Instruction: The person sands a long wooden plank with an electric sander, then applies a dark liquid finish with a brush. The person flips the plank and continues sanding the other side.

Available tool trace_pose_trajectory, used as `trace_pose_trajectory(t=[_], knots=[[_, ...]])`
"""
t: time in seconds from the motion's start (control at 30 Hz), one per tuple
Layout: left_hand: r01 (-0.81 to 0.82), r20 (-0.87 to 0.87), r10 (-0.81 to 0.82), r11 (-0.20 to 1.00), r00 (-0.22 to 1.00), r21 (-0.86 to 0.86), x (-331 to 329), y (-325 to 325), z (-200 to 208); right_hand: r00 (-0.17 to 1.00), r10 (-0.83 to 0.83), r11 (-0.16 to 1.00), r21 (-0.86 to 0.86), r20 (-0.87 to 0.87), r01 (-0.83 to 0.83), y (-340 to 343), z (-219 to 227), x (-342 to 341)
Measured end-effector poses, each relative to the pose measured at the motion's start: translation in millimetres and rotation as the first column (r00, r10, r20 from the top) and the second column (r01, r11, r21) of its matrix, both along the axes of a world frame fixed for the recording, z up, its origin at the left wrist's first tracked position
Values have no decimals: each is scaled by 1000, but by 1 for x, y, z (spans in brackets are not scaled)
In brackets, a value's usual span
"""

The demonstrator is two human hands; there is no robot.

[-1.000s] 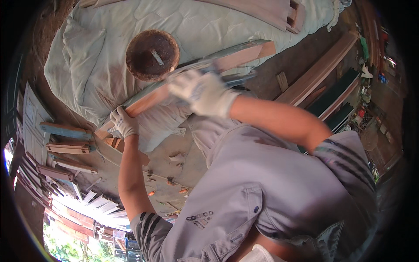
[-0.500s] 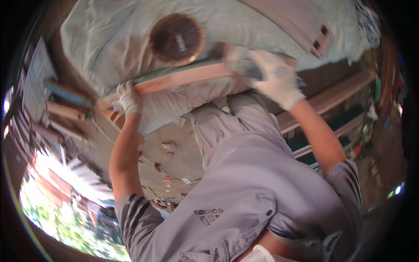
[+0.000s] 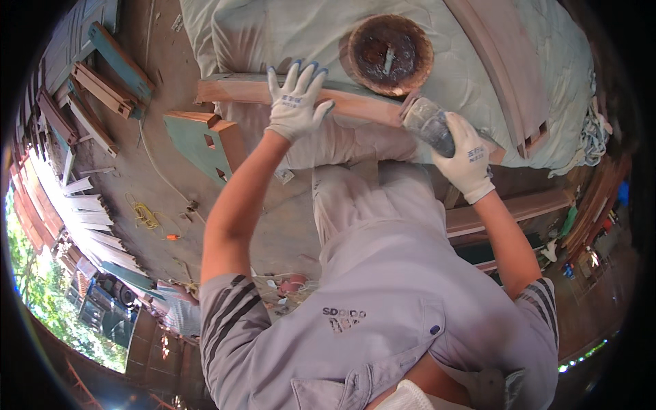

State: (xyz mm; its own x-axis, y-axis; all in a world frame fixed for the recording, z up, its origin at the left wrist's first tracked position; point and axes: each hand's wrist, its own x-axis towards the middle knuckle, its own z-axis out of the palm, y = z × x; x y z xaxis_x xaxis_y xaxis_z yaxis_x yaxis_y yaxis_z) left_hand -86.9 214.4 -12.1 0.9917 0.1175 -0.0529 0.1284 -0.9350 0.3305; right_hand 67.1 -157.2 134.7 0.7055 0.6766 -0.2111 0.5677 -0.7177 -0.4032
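Observation:
A long, slightly curved wooden beam [image 3: 362,104] lies across the padded cloth in front of me. My left hand [image 3: 295,106], in a white glove, rests on its left part with fingers spread and pointing away. In my right hand [image 3: 468,154], also gloved, is a dusty grey handheld sander [image 3: 429,124]. Its brownish front end meets the beam near the right part; the contact face is hidden. Just beyond the beam stands a round bowl [image 3: 428,58] with dark brown contents and a small pale object inside.
Pale padded cloth [image 3: 287,41] covers the work surface. A wide curved wooden piece with slots [image 3: 509,75] lies at the far right. On the left floor are a green-faced mortised piece [image 3: 188,140], several wooden lengths [image 3: 102,89] and a yellow cord [image 3: 145,215].
My left hand has left its grip at the beam's left end and now lies spread further along it. The sander remains at the beam's right part. The whole view has shifted.

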Motion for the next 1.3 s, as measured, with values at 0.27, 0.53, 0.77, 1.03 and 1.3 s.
trace_pose_trajectory(t=[0.27, 0.53, 0.77, 1.03, 1.3], knots=[[-510, 154, 490, 850, 858, 132, -28, 134, -32, 988, 151, 988, 31, 17, -152, 142, -5, -41], [-664, -18, 672, 726, 740, -178, -37, 202, -45, 952, 304, 952, 49, -33, -302, 307, -2, -97], [-735, -310, 693, 472, 651, -487, -51, 235, -80, 942, 335, 942, 7, 31, -335, 358, -5, -110], [-790, -261, 764, 478, 590, -384, -48, 249, -101, 980, 193, 981, -30, 57, -192, 140, 11, -50], [-811, -251, 801, 422, 543, -405, -49, 249, -113, 998, -24, 987, -158, 61, 33, -28, 7, -33]])
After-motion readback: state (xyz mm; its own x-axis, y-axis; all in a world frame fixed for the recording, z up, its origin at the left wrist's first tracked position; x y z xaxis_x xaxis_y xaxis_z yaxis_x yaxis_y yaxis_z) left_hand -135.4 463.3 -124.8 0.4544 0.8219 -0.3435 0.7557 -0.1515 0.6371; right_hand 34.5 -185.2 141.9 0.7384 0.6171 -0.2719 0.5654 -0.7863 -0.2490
